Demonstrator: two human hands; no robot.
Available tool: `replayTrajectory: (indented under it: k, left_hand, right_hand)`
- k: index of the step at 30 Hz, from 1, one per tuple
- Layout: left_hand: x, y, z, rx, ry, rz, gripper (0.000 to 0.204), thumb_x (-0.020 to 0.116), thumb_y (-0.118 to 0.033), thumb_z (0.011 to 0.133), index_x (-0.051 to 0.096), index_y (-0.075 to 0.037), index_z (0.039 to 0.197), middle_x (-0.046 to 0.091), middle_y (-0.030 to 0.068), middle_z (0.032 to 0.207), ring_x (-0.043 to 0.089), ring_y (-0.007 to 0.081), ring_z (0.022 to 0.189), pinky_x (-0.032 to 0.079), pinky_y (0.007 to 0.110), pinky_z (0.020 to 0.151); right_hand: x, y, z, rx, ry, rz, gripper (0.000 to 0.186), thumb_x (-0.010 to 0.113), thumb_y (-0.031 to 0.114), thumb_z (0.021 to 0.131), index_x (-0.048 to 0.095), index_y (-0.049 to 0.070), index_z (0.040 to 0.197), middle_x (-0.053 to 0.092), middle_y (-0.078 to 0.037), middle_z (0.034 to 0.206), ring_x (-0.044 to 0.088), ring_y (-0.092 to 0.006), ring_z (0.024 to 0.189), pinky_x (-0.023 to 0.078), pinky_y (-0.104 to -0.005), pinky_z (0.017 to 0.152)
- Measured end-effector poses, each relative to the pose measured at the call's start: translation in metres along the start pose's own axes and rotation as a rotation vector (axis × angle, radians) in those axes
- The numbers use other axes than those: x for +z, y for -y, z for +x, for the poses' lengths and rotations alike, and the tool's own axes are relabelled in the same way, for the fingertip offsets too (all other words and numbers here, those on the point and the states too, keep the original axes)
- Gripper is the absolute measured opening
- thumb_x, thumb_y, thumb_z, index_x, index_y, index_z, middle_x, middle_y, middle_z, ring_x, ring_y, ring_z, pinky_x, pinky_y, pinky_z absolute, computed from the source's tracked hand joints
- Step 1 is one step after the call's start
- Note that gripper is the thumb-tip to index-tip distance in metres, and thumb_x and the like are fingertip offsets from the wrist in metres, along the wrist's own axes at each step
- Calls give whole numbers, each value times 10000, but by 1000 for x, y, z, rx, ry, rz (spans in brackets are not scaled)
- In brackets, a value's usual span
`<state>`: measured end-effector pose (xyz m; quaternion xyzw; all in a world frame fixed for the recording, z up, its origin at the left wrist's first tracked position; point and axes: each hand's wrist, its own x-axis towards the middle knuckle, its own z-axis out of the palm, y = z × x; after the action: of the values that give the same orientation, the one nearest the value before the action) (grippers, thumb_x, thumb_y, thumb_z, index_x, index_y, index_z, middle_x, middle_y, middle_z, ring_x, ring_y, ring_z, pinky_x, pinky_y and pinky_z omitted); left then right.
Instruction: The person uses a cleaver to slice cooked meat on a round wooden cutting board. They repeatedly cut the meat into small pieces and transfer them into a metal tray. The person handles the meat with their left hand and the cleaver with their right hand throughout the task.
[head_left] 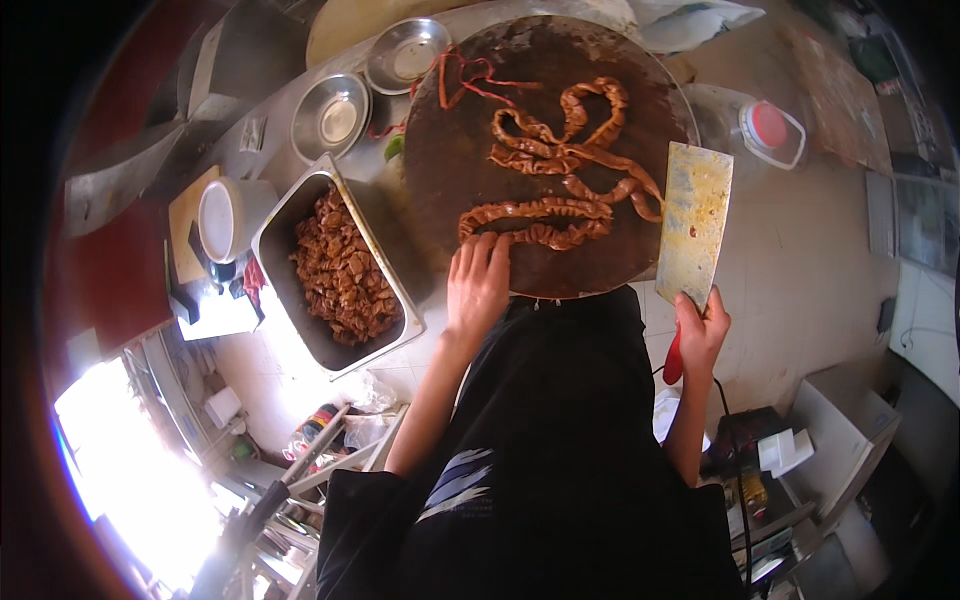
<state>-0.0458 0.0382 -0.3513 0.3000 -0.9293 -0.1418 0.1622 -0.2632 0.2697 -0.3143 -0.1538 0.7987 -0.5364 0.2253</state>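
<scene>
Several meat loops are lying on the board in the head view. The left hand is touching the nearest loop, its fingers bent, grip unclear; the right hand is gripping a cleaver.

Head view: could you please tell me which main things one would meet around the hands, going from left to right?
White tub, rectangular metal tray, round board, cleaver, red-capped container.
</scene>
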Motion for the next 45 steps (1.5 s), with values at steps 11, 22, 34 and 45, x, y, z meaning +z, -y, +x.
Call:
replayTrajectory:
  k: [11, 22, 34, 45]
  left_hand:
    - [19, 26, -25, -176, 56, 48, 352, 620, -13, 766, 615, -73, 1113, 554, 109, 1211, 606, 276, 1019, 573, 387, 744]
    - [22, 20, -53, -333, -73, -140, 600, 582, 79, 728, 559, -35, 1317, 452, 226, 1362, 551, 379, 1194, 553, 437, 905]
    - [25, 24, -61, -319, -115, -153, 589, 598, 4, 739, 542, 2, 1325, 468, 206, 1342, 531, 345, 1218, 497, 414, 983]
    - [29, 28, -59, -274, -129, -88, 572, 612, -38, 737, 559, -14, 1306, 487, 207, 1335, 529, 341, 1226, 490, 417, 949]
  right_hand:
    - [35, 48, 28, -312, 320, -332, 160, 690, 83, 878, 564, -17, 876, 548, -132, 589, 505, -194, 485, 406, -327, 485]
    - [136, 106, 68, -1066, 698, -604, 136, 707, 80, 853, 576, 52, 835, 542, -98, 572, 564, -276, 493, 418, -381, 459]
    - [174, 90, 63, -1132, 920, -894, 94, 677, 93, 862, 594, 79, 905, 596, -103, 617, 628, -304, 565, 459, -404, 477]
    - [202, 72, 71, -1081, 932, -892, 130, 687, 154, 882, 612, 84, 963, 604, -134, 588, 631, -331, 551, 464, -432, 471]
